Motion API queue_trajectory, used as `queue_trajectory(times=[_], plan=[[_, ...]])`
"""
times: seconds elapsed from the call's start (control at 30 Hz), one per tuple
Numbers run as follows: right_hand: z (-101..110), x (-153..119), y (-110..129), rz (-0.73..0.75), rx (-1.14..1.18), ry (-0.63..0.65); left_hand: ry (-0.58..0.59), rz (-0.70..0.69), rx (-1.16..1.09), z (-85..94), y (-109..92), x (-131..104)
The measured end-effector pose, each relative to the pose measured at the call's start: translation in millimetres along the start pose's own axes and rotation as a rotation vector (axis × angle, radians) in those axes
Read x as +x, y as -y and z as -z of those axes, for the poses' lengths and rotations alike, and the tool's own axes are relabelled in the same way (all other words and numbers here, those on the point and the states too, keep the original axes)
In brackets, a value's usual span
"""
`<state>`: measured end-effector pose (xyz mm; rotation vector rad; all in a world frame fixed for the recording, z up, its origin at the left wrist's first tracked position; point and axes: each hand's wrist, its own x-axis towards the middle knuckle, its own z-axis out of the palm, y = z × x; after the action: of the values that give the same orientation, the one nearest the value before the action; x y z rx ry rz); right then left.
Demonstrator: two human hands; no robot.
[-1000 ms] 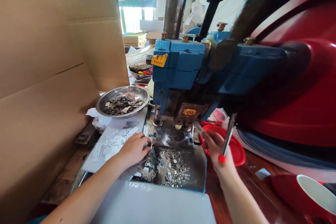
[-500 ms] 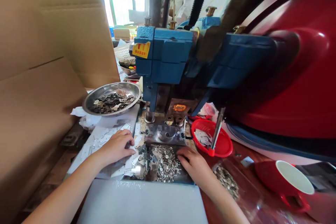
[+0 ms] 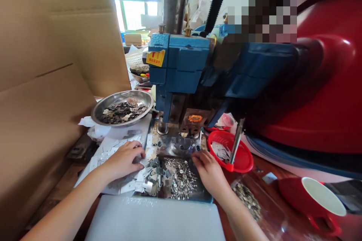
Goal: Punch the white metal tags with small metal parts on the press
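My left hand (image 3: 127,160) rests over flat white metal plates (image 3: 98,154) left of the press, its thumb and curled fingers apart and nothing visible between them. My right hand (image 3: 207,169) is at the front right edge of the press's steel die (image 3: 178,145), fingers drawn together; what they hold, if anything, is hidden. Between the hands lie a heap of small shiny rivet-like pieces (image 3: 181,180) and a pile of small cut metal plates (image 3: 152,175). The blue press (image 3: 181,60) stands above the die.
A steel bowl (image 3: 97,111) of dark metal parts stands at the left, beside a cardboard sheet (image 3: 76,45). On the right are a red basket (image 3: 246,158) with white plates, a red mug (image 3: 291,196), a bag of small metal pieces (image 3: 247,199) and a large red wheel (image 3: 319,94).
My right hand has moved slightly up along the die's edge, its fingers drawn closer in. The left hand stays nearly still. The whole view has shifted slightly.
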<state>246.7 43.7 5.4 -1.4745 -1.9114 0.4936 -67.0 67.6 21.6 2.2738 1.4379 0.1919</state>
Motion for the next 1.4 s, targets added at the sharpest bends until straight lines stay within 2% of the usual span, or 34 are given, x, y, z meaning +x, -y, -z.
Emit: queue_trajectory(times=[0.1,0.2,0.3,0.57,0.7,0.83,0.9,1.07,1.17,1.23,1.3,1.4], plan=[[-5,27,9,0.037,0.013,-0.087,0.000,0.007,0.022,0.4,-3,2],[-16,52,10,0.007,-0.063,-0.096,-0.040,0.007,0.017,0.5,-4,0],[-23,64,3,-0.037,-0.105,-0.103,-0.059,0.016,0.005,0.6,-6,-4],[-24,66,-7,-0.046,-0.040,-0.028,-0.064,0.044,-0.015,-0.6,-10,-6],[-21,58,-7,-0.041,0.074,-0.094,-0.075,0.073,-0.027,-0.7,-13,-8],[-11,34,1,-0.051,0.148,-0.192,-0.069,0.146,-0.093,2.1,-15,-16],[-9,20,11,-0.093,0.160,-0.173,-0.063,0.212,-0.197,3.2,-17,-20],[-23,-4,44,-0.174,0.407,0.177,-0.105,0.306,-0.670,-2.5,-34,-21],[-34,-8,54,-0.182,0.538,0.265,-0.089,0.304,-0.955,-9.9,-52,-15],[-34,-10,54,-0.167,0.548,0.233,-0.055,0.311,-1.097,-13.3,-65,-12],[-29,-13,50,-0.071,0.471,0.106,-0.038,0.296,-1.226,-14.8,-76,-9],[-14,-18,42,0.288,0.192,-0.145,-0.035,0.243,-1.429,-15.9,-88,-6]])
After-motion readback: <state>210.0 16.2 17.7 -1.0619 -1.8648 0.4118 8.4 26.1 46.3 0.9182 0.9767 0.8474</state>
